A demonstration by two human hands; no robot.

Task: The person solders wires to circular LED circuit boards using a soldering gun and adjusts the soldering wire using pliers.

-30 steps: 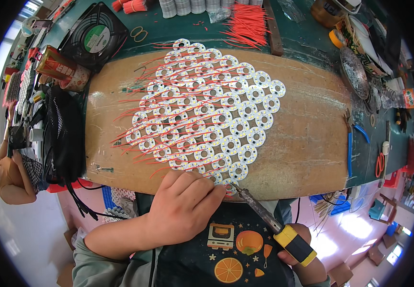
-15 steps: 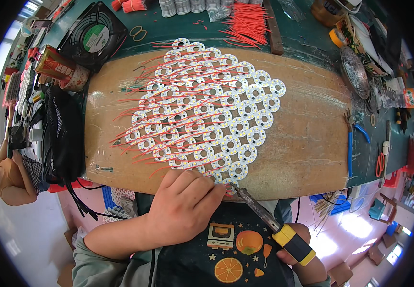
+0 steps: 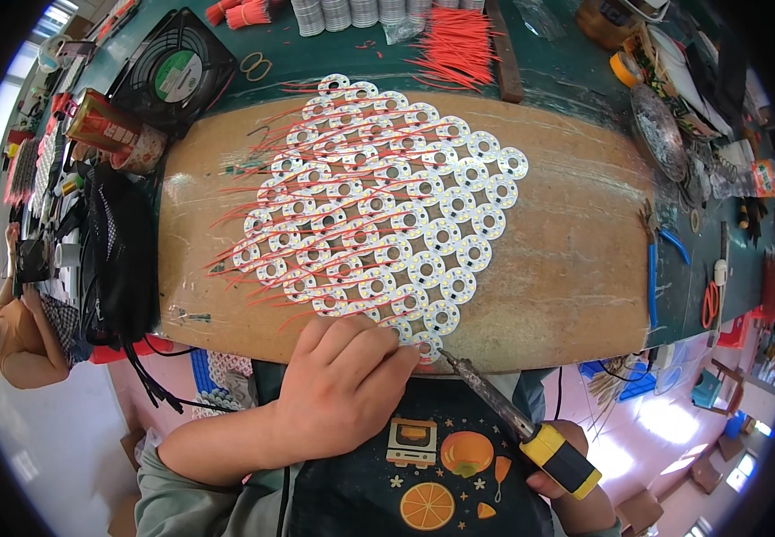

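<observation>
Many round white LED boards [image 3: 441, 236] with centre holes lie in slanting rows, and thin red wires [image 3: 253, 243] trail left from many of them. My left hand [image 3: 342, 385] rests at the near edge of the rows, its fingers bent and pressed together beside the nearest LED board [image 3: 426, 345]. What those fingertips pinch is hidden. In my right hand [image 3: 544, 485] is a soldering iron [image 3: 495, 404] with a yellow and black handle, closed in the fingers. The iron's tip points up and left, close to the right rim of that nearest board.
The boards lie on a brown work board [image 3: 566, 251]. A black fan [image 3: 172, 76], a tin can [image 3: 101, 121] and a black bag [image 3: 119, 251] stand left. Cut red wires [image 3: 454, 49] lie at the back. Blue-handled pliers [image 3: 653, 277] and a metal dish [image 3: 659, 132] are right.
The soldering iron has drawn back slightly to the right, and its tip has come off the nearest LED board. My left hand stays in nearly the same place.
</observation>
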